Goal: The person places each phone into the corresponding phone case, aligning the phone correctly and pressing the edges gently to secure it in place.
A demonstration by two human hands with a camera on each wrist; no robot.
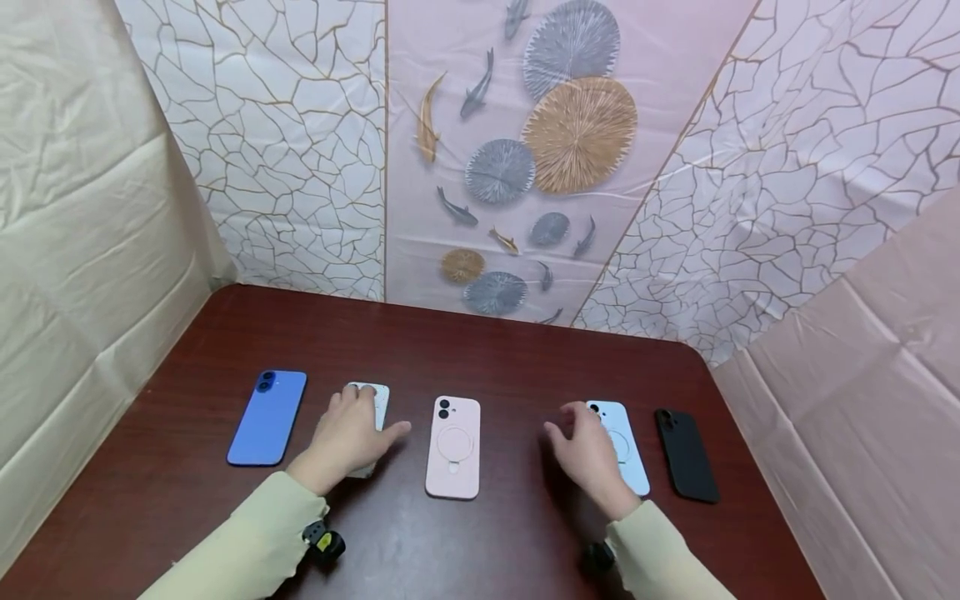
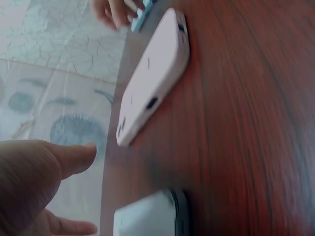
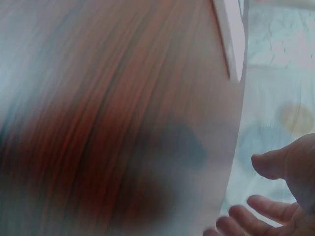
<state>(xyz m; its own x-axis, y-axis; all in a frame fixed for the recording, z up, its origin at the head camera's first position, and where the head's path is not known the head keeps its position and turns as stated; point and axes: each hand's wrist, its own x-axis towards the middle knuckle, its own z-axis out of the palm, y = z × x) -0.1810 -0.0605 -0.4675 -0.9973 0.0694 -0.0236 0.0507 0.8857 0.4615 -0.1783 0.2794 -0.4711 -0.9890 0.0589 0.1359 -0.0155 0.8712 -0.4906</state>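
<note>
My left hand (image 1: 347, 435) is over a pale speckled phone (image 1: 382, 402), covering most of it, with the thumb held out to the right. In the left wrist view, a gap shows between the thumb and that phone. A pink phone (image 1: 454, 475) with a ring on its back lies between the hands. My right hand (image 1: 588, 454), fingers loosely bent and holding nothing, hovers at the left side of a light blue phone (image 1: 632, 467) and hides part of it. Whether any fingertip touches that phone cannot be told.
Left of the left hand lies a blue phone (image 1: 267, 421); a black phone (image 1: 687, 457) is at the far right. All rest back up on the dark red-brown wooden table (image 1: 517, 550). Patterned cloth (image 1: 300, 125) hangs behind it, and pale cloth covers both sides.
</note>
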